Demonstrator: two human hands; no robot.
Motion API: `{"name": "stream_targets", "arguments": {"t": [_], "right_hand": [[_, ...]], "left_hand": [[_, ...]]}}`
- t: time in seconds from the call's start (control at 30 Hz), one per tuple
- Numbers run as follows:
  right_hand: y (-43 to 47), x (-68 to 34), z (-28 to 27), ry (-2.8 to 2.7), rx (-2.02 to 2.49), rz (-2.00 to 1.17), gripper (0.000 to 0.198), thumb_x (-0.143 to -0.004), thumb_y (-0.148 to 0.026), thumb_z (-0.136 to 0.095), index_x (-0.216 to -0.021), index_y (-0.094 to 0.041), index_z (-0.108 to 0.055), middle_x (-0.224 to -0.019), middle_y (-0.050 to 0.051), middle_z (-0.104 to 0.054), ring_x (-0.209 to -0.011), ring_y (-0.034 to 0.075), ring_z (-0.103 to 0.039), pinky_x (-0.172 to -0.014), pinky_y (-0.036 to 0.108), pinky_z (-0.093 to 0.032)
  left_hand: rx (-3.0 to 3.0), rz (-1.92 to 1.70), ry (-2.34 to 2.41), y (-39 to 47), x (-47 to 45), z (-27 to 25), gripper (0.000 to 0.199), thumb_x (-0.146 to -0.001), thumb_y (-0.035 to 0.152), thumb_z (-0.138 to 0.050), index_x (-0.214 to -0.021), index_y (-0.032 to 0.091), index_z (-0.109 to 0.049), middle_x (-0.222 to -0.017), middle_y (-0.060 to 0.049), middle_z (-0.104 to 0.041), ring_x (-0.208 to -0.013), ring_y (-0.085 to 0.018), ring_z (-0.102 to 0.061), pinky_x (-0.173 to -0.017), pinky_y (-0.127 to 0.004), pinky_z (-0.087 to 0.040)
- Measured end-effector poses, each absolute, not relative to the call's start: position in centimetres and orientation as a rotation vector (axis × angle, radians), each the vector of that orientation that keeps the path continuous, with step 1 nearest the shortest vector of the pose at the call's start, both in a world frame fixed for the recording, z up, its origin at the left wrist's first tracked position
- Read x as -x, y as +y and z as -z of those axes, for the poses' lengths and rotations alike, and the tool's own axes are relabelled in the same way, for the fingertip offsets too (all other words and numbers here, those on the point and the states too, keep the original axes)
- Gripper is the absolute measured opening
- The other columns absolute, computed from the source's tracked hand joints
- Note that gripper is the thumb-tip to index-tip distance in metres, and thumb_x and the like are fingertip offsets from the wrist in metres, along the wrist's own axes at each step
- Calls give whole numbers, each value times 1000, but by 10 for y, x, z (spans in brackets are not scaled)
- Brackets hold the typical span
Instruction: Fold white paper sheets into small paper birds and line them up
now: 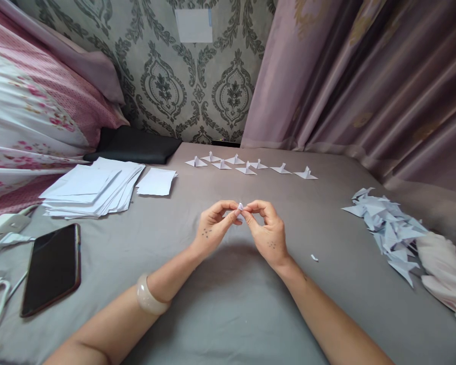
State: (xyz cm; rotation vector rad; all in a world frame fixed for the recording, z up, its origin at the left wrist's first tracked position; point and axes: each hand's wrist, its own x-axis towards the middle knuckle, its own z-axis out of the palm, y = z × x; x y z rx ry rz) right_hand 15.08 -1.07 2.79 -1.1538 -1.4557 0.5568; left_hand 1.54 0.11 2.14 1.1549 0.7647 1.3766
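Both hands meet over the middle of the grey cloth (228, 284), pinching one small piece of folded white paper (240, 207) between thumbs and forefingers. My left hand (215, 228) grips its left side, and a pale bangle circles that wrist. On the right side of the paper, my right hand (268, 230) is closed in the same kind of pinch. Fingers cover most of the paper, so its full shape is hidden. Beyond the hands, several small folded paper birds (246, 169) stand in loose rows.
At left lie a stack of white paper sheets (95, 187), a smaller pile of paper squares (157, 181), a phone (53, 268) and a power strip (3, 230). A heap of folded papers (387, 223) sits at right, with a small paper scrap (314, 258) nearer me. Curtains (327, 76) hang behind.
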Motion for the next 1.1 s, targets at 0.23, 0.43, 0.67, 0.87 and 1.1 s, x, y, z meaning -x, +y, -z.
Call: {"name": "stream_targets", "arguments": {"t": [0.23, 0.43, 0.67, 0.87, 1.1], "right_hand": [[-13, -154, -36, -1494, 1117, -660, 10, -82, -22, -62, -92, -23, -61, -88, 1, -68, -86, 15, -65, -84, 30, -51], [-10, -174, -58, -1733, 1108, -795, 16, -87, -22, -55, -98, -23, -65, -97, 2, -70, -92, 15, -65, -86, 29, -50], [-10, -189, -68, -2080, 1077, -513, 14, -90, -17, -50, -96, -23, -61, -89, 1, -67, -82, 14, -62, -77, 27, -47], [-11, -189, -68, -2341, 1085, 28, 20, -90, -9, -38, -89, -21, -54, -80, 4, -62, -65, 16, -54, -66, 30, -41], [-13, -192, -74, -2261, 1101, -264, 26, -95, -14, -35, -109, -25, -54, -97, 4, -63, -76, 14, -59, -67, 26, -44]], "left_hand": [[-1343, -1445, 739, 2, -12, -17, 8, -83, 20, -66, -89, 16, -66, -91, -4, -64, -86, -15, -63, -80, -32, -56], [-1796, -1518, 731, 2, -8, -19, 11, -86, 12, -59, -94, 16, -65, -94, -8, -65, -90, -15, -62, -81, -29, -51], [-1906, -1451, 724, 2, -8, -19, 11, -88, 13, -57, -94, 16, -64, -93, -8, -65, -88, -14, -61, -81, -28, -49], [-1629, -1290, 769, 3, -9, -15, 12, -86, 28, -61, -89, 16, -64, -90, -7, -63, -83, -15, -59, -72, -27, -50], [-1549, -1274, 744, 3, -8, -17, 16, -85, 31, -62, -88, 16, -64, -89, -6, -62, -81, -14, -57, -70, -26, -49]]}}
